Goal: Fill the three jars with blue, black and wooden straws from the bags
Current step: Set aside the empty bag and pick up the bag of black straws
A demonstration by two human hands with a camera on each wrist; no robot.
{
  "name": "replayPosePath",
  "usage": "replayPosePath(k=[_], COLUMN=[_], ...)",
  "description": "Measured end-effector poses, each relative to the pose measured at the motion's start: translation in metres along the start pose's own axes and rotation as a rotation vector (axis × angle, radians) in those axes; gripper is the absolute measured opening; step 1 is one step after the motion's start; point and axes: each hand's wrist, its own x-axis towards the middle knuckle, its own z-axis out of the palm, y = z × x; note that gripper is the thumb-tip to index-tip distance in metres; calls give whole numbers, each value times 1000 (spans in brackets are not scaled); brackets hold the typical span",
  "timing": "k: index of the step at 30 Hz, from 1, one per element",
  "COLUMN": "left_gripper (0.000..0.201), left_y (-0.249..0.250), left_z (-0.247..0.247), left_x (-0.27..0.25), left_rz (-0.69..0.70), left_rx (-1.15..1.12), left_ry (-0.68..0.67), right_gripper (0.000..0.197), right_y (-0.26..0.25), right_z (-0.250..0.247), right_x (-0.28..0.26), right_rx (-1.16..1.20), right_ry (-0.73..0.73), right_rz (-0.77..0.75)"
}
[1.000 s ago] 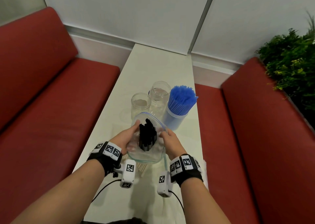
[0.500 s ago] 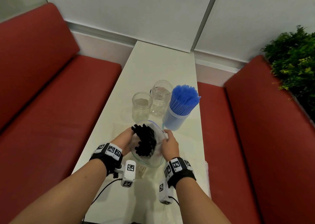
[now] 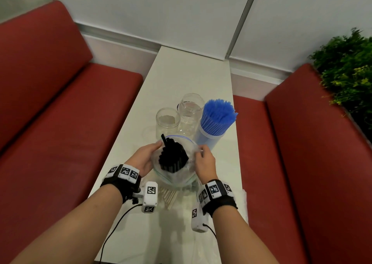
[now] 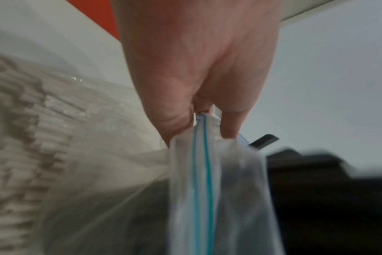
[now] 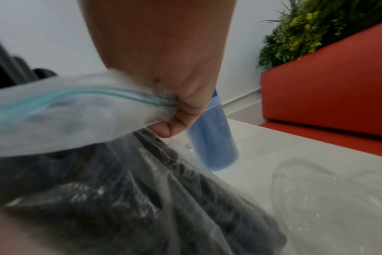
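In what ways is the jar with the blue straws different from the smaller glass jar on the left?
The jar with the blue straws is packed full, its straws fanning out above the rim; the smaller glass jar holds no straws. The blue one stands on the right of the group, the smaller one on the left, with a third jar between them. The blue one looks taller. Both stand upright on the white table, open-topped.

Black straws (image 3: pixel 173 158) fill a clear bag (image 3: pixel 181 178) with a blue zip stripe. At one o'clock, blue straws (image 3: pixel 218 114) in a clear jar (image 3: pixel 207 141). Red benches (image 3: pixel 60 111) flank a white table (image 3: pixel 189 76) (green plant (image 3: pixel 346 70) at two o'clock).
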Motion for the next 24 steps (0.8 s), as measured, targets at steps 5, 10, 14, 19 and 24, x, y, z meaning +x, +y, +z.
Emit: replayPosePath(k=[5, 10, 14, 19, 24], left_gripper=[31, 35, 24, 32, 13], left_y=[-10, -13, -14, -7, 16], left_z=[-8, -3, -17, -34, -38], left_x=[-3, 3, 10, 12, 23], left_rz=[-207, -222, -189, -236, -4], left_rx=[265, 206, 152, 84, 186], left_ry=[51, 10, 120, 103, 233], right_gripper=[19, 42, 22, 63, 65], right_y=[10, 21, 22, 7, -10], right_z=[12, 19, 21, 19, 11], right_x=[-4, -5, 2, -5, 3], right_rx=[83, 19, -23, 29, -73], right_ry=[-96, -166, -99, -192, -35], right_rz=[148, 122, 173, 40, -109])
